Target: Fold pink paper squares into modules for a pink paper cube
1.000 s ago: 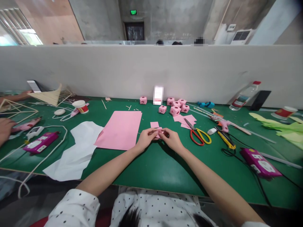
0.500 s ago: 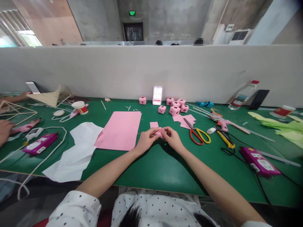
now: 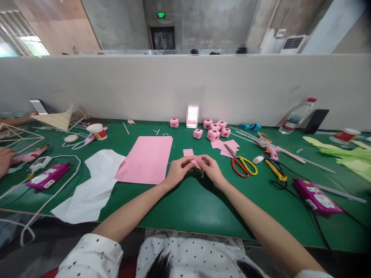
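Between my two hands is a small piece of folded pink paper [image 3: 197, 163], partly covered by the fingers. My left hand [image 3: 180, 170] pinches its left side, and my right hand [image 3: 211, 169] grips it from the right. Just beyond lies a flat pink paper square [image 3: 188, 152]. Several folded pink paper cubes [image 3: 213, 135] are grouped farther back, with one more cube [image 3: 174, 122] off to the left. Pink paper squares [image 3: 217, 144] lie under the tips of the scissors [image 3: 240, 162], which have one red and one yellow handle. Large pink sheets [image 3: 150, 160] rest left of my hands.
White paper [image 3: 97, 181] and a purple packet [image 3: 48, 177] lie left; a phone [image 3: 192, 116] leans on the divider. To the right are a box cutter [image 3: 275, 170], a pink glue gun [image 3: 273, 152], another purple packet [image 3: 317, 197] and a bottle [image 3: 297, 116]. Another person's hand [image 3: 4, 160] is far left.
The pink paper between my fingers has turned and shows more folded edges. Both hands stay in nearly the same place, with a slight shift of the fingers.
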Motion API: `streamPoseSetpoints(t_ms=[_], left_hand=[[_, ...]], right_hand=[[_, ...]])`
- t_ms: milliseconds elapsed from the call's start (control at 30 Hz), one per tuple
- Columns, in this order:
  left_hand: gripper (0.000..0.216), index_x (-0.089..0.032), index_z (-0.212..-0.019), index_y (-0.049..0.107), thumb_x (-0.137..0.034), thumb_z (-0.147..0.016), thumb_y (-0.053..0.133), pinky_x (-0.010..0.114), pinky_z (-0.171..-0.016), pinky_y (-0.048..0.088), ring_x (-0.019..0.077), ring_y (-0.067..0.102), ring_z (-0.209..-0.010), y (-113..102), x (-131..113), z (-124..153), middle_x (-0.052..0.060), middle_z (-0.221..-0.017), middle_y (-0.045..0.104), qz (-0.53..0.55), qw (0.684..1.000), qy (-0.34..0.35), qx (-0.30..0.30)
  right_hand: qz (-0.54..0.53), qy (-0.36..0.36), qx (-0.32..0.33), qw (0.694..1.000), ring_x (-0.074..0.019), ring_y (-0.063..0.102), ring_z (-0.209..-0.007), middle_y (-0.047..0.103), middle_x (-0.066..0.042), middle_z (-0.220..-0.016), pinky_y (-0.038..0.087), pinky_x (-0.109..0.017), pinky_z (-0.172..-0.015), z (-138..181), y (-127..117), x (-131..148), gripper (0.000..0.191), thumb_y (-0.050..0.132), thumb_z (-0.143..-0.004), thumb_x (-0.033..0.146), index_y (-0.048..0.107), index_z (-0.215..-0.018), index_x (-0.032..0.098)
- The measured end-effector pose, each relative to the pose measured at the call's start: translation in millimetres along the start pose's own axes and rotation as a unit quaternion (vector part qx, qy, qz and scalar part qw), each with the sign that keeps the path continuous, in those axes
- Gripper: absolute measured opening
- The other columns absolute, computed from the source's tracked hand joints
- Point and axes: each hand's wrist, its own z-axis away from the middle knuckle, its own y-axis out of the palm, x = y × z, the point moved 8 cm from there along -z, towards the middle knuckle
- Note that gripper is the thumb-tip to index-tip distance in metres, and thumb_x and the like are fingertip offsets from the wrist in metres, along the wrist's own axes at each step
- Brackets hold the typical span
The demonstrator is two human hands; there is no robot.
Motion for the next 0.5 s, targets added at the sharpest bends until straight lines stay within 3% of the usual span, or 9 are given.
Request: streamPoseSetpoints(t_ms=[400, 500], left_hand=[[0.041, -0.016, -0.114, 0.069, -0.043, -0.083, 0.066, 0.033, -0.075, 0.061, 0.0230, 0.071, -0.092, -0.5, 0.4, -0.4, 0.010, -0.107, 0.073, 0.009, 1.000, -0.006, -0.002], [0.043, -0.015, -0.114, 0.068, -0.044, -0.083, 0.066, 0.034, -0.074, 0.061, 0.0232, 0.072, -0.089, -1.7, 2.9, -1.3, 0.010, -0.101, 0.074, 0.014, 1.000, -0.008, -0.008]], right_hand=[[-0.010, 0.009, -0.016, 1.000, -0.0107, 0.046, -0.049, 0.053, 0.004, -0.059, 0.037, -0.024, -0.047, 1.7, 0.5, 4.4, 0.040, 0.058, -0.081, 0.057, 0.062, -0.092, 0.018], [-0.003, 0.004, -0.018, 1.000, -0.0112, 0.045, -0.048, 0.051, 0.005, -0.056, 0.036, -0.024, -0.046, 3.0, 0.8, 6.9, 0.041, 0.058, -0.083, 0.056, 0.062, -0.100, 0.019]])
